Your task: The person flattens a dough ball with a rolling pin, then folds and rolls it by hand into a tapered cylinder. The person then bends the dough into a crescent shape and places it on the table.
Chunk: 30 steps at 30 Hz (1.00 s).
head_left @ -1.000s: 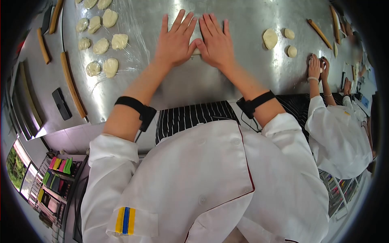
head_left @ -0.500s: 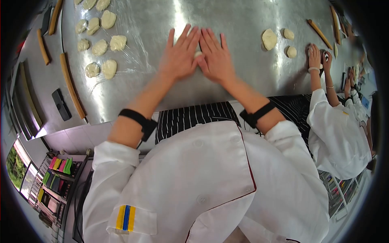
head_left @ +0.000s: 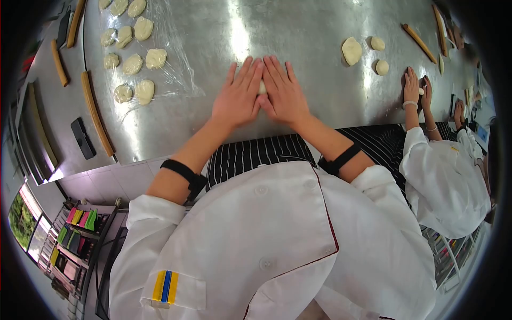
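Observation:
Between my two hands a small piece of pale dough (head_left: 262, 88) shows on the metal table; most of it is hidden by my palms. My left hand (head_left: 238, 97) presses against it from the left, fingers stretched forward. From the right, my right hand (head_left: 284, 96) lies flat with straight fingers, its thumb against the near side of the dough. The fingertips of both hands almost meet at the top. Neither hand is closed around the dough.
At left, several dough pieces (head_left: 133, 64) lie under clear plastic film (head_left: 178, 69). Beyond are rolling pins (head_left: 96, 114) and a black phone-like object (head_left: 81, 138). To the right are a larger dough piece (head_left: 351, 51), two dough balls (head_left: 382, 67) and a co-worker's hands (head_left: 410, 88).
Both my hands have slid back toward my body along the table, with the dough between them. The co-worker's hands have shifted slightly and a dough piece shows between them.

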Available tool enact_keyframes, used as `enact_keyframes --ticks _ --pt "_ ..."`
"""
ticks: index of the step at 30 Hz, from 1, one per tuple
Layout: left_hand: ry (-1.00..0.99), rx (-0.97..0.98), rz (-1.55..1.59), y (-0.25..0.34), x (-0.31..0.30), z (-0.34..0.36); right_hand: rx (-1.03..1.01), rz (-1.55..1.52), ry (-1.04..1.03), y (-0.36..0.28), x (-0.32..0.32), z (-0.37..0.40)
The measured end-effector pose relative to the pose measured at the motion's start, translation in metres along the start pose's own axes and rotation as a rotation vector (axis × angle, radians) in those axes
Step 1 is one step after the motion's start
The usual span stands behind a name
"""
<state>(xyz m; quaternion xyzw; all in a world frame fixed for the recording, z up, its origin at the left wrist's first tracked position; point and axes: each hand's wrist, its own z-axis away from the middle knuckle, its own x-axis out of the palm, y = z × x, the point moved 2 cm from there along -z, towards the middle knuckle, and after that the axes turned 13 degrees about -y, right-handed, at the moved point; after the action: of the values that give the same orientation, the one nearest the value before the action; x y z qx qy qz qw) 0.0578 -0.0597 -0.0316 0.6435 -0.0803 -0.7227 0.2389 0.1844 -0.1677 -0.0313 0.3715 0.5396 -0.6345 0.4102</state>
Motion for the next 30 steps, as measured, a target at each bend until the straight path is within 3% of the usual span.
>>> enact_keyframes --ticks 6,9,12,15,21,25,27,28,29,30 --pt "0.128 -0.016 -0.126 -0.042 -0.019 -0.059 0.054 0.077 0.197 0.034 -0.012 -0.065" --pt "0.016 0.021 -0.138 -0.028 -0.011 -0.032 -0.009 0.057 0.098 0.024 -0.004 -0.035" --pt "-0.004 0.084 0.073 0.006 0.007 0.018 -0.021 -0.063 0.057 -0.006 0.007 0.016" --pt "-0.004 0.052 0.069 0.013 0.007 0.023 -0.006 -0.068 0.04 -0.012 0.008 0.022" --pt "0.112 -0.082 -0.142 -0.03 -0.016 -0.048 0.09 -0.032 0.234 0.021 -0.005 -0.051" --pt "0.173 -0.019 -0.189 -0.048 -0.023 -0.053 0.063 0.073 0.266 0.033 -0.014 -0.063" --pt "0.296 -0.124 0.573 -0.061 -0.029 -0.047 -0.005 -0.504 0.418 0.049 -0.014 -0.058" --pt "0.521 -0.165 0.773 -0.061 -0.031 -0.046 0.166 -0.668 0.506 0.054 -0.013 -0.05" --pt "0.528 -0.145 0.763 -0.062 -0.034 -0.044 0.216 -0.885 0.588 0.061 -0.008 -0.043" --pt "0.546 -0.247 0.982 -0.061 -0.04 -0.032 0.262 -1.107 0.663 0.071 0.0 -0.033"
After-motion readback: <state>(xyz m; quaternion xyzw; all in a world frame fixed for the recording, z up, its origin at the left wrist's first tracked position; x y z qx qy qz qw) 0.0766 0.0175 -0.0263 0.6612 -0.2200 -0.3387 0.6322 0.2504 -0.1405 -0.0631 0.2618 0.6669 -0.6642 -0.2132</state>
